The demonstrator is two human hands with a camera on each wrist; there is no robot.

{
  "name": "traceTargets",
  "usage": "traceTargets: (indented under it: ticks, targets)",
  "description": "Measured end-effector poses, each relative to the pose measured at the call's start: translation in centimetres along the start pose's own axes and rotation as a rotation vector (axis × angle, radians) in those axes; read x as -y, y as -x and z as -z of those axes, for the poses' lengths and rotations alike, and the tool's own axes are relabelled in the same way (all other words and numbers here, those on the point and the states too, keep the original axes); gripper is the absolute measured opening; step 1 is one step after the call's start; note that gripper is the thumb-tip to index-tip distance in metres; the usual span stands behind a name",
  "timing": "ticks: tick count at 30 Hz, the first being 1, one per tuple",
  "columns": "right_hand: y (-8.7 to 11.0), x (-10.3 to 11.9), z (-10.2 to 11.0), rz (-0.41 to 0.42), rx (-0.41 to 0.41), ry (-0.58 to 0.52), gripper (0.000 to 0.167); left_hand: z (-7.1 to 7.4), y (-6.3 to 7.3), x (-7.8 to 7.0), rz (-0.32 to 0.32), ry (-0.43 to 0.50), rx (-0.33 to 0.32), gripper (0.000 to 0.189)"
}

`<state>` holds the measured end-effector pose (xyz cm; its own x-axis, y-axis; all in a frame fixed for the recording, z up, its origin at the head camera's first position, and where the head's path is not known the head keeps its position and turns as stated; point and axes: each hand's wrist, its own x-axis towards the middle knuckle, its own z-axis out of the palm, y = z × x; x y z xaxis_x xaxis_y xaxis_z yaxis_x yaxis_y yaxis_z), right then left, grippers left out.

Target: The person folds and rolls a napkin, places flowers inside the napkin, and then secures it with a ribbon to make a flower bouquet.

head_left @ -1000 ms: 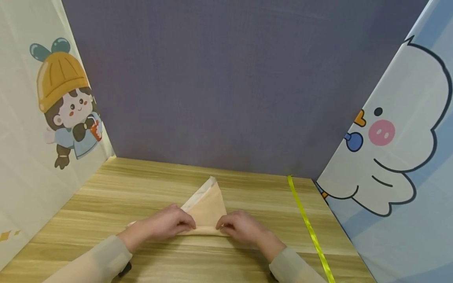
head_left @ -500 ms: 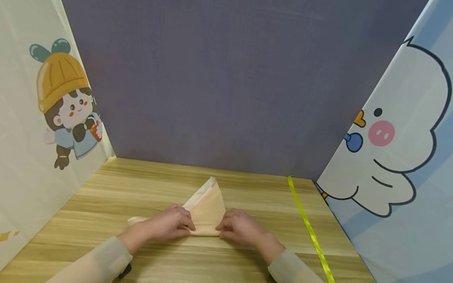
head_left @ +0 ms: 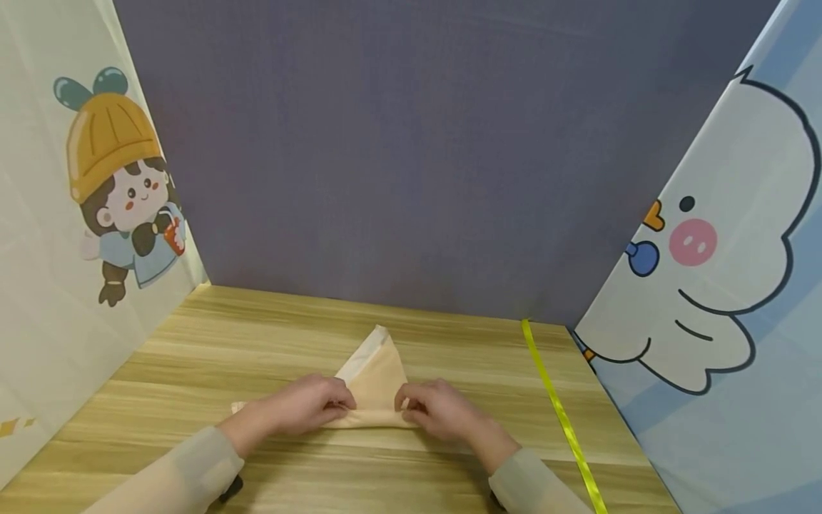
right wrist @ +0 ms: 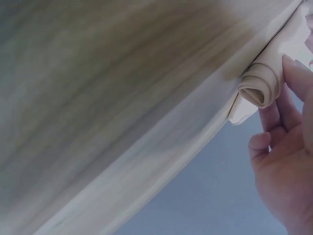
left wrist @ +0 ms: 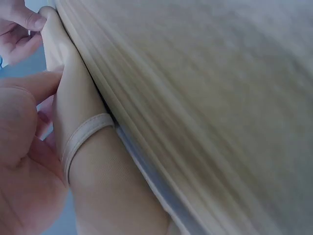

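A peach cloth (head_left: 377,382) with a whitish edge strip lies on the table, its far part a triangle pointing away. The near edge is rolled into a tube; the right wrist view shows the roll's spiral end (right wrist: 260,88). My left hand (head_left: 315,403) holds the roll left of its middle, thumb on the near side. A stitched band (left wrist: 88,134) crosses the roll beside this hand in the left wrist view. With thumb and fingers, my right hand (head_left: 443,410) pinches the roll near its right end. The cloth's left end (head_left: 237,407) shows behind my left wrist.
The wood-grain table (head_left: 193,371) carries a yellow strip (head_left: 559,407) running front to back on the right. A dark grey panel (head_left: 385,157) stands behind, with printed cartoon curtains on the left (head_left: 38,250) and right (head_left: 719,214).
The cloth's far tip has come slightly nearer to me as the roll is worked. My fingers have shifted a little along the roll, both hands staying on it.
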<state>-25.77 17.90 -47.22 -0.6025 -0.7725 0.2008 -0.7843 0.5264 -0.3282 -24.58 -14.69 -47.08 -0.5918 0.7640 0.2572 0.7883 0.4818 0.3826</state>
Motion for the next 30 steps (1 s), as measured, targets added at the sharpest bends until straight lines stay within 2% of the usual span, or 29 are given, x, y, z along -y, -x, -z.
traceTargets:
  ticks: [9,12,15,19,24,30]
  targets:
    - [-0.17,0.07,0.20,-0.031,0.037,0.048,0.012,-0.10,-0.03,-0.12,-0.052,-0.060,-0.016,0.013]
    - [-0.09,0.18,0.15,-0.009,0.022,0.100,0.011,-0.10,0.07,-0.41,-0.028,-0.107,-0.012,0.014]
    - [0.00,0.31,0.07,-0.002,0.013,0.126,0.014,-0.06,0.10,-0.59,0.015,-0.117,0.015,0.017]
    - [0.08,0.41,-0.02,-0.017,0.025,0.106,0.017,-0.19,0.04,-0.46,0.019,-0.079,0.033,0.016]
    - [-0.02,0.42,0.17,-0.029,0.033,0.096,0.012,-0.26,0.01,-0.19,-0.008,-0.007,-0.003,0.015]
    - [-0.24,0.24,0.30,-0.011,0.020,0.057,0.010,-0.23,0.32,0.02,0.042,0.078,0.001,0.008]
